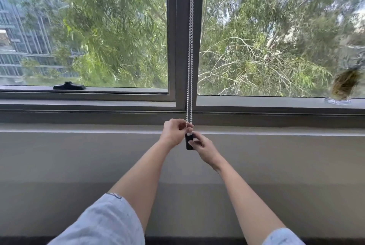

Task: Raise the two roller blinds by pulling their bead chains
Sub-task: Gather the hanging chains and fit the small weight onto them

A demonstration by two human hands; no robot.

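Both arms are stretched out toward the window, and the hands meet right at the foot of the central mullion [183, 37]. The bead chain [190, 47] hangs there as two white strands running straight down the grey upright, side by side, from the top of the view to the sill.

The left hand [174, 131] is up at the bottom of the strands, fingers curled in and pinched closed around the chain just above its lower end. The right hand [203, 146] sits a little lower and just to the right, fingers closed on the dark chain weight [189, 143], a small black piece with a white cap where the chain enters it. The two hands are almost touching each other.

The chain weight hangs in front of the grey wall [79, 156] below the sill [79, 104], just under the window ledge. No blind fabric shows in either pane; both panes give a clear look at green trees, with a building off to the left.

On the left sill there's a black window latch [69, 86] lying flat against the frame. Far right, a brownish tuft stands in a clear glass holder [338, 100] on the ledge, well apart from the hands. Light grey sleeves [102, 223] cover both upper arms.
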